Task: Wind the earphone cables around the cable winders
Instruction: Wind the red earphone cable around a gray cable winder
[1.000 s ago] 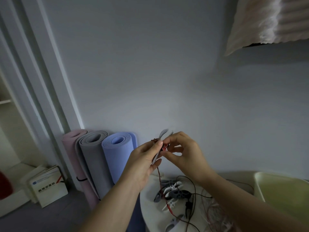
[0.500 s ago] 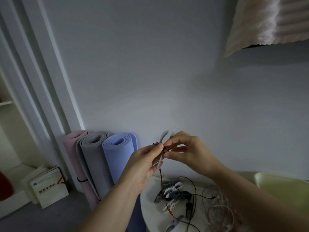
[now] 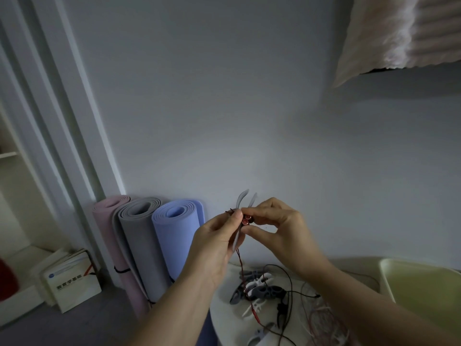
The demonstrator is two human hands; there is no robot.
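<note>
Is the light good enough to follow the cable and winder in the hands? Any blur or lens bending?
Head view: dim, bluish, no glare; left hand and right hand sharp, the grey winder and red cable between them readable. Head view, edges: door frame bows from the wide lens; loose cables on the table look murky.

— How is the light behaving?
— It is sitting dim and bluish; a soft pool is glowing on the far wall, mid-scene.
— Any glare?
— Only the earbuds my right hand is pinching are glinting; the cable winder in my left hand is showing pale.
— Blur?
— The door frame at the left is bowing, and the near-left corner is smearing.
</note>
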